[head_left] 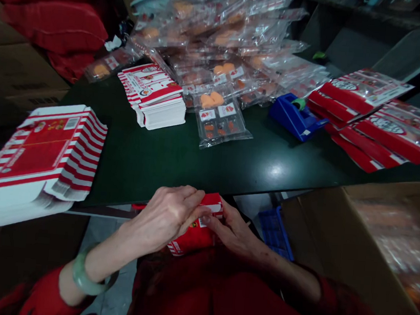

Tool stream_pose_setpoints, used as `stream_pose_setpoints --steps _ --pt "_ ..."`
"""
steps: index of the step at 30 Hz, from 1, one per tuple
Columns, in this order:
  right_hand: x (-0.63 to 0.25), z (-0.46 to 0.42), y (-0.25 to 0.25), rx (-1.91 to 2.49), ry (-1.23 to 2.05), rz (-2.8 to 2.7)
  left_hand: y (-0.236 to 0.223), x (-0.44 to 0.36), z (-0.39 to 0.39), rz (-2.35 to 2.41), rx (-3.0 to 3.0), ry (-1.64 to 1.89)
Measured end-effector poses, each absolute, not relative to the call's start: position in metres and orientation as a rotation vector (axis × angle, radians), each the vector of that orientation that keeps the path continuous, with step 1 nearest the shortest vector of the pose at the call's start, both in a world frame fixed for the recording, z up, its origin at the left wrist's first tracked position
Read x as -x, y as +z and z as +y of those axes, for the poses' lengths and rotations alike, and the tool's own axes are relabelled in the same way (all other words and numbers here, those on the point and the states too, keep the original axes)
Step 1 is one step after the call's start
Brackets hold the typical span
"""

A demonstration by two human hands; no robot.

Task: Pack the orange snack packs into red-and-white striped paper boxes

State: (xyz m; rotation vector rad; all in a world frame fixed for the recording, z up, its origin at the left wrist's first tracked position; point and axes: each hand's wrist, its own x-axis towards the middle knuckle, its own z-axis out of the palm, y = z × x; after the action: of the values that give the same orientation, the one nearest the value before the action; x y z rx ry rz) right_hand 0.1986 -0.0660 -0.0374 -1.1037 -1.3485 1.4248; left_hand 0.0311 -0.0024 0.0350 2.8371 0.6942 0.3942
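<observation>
A small red and white cardboard box (pixel 198 240) is held against my body, just below the table's front edge. My left hand (pixel 170 213) lies over its left side and top, fingers bent onto the end flap. From the right, my right hand (pixel 235 228) grips the box with its thumb on the front near the top. Part of the box is hidden behind both hands. On the table beyond sit a stack of printed leaflets (pixel 157 91) and a clear packet (pixel 219 116) with orange pieces inside.
Flat striped cartons (pixel 49 148) are stacked at the left table edge. Clear packets (pixel 220 36) are heaped at the back. A blue tape dispenser (pixel 296 117) stands beside red and white packages (pixel 386 114). An open cardboard box (pixel 321 236) and a blue crate (pixel 275 232) are below right.
</observation>
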Motion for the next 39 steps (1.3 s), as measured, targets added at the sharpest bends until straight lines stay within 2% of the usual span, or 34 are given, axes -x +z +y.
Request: stream_pose_setpoints --steps 10,23,30,39 --pt "-0.198 -0.067 -0.037 1.113 1.408 -1.401 0.042 -0.032 0.006 0.736 -2.543 0.514" --pt "-0.200 -0.064 -0.043 1.082 1.420 -1.462 0.046 -0.027 0.011 0.650 -2.605 0.447" --pt "-0.195 -0.071 -0.045 1.044 1.212 -1.470 0.050 -0.026 0.020 0.624 -2.461 0.434" --pt "-0.195 -0.069 -0.047 1.061 1.240 -1.475 0.044 -0.026 0.010 0.668 -2.604 0.469"
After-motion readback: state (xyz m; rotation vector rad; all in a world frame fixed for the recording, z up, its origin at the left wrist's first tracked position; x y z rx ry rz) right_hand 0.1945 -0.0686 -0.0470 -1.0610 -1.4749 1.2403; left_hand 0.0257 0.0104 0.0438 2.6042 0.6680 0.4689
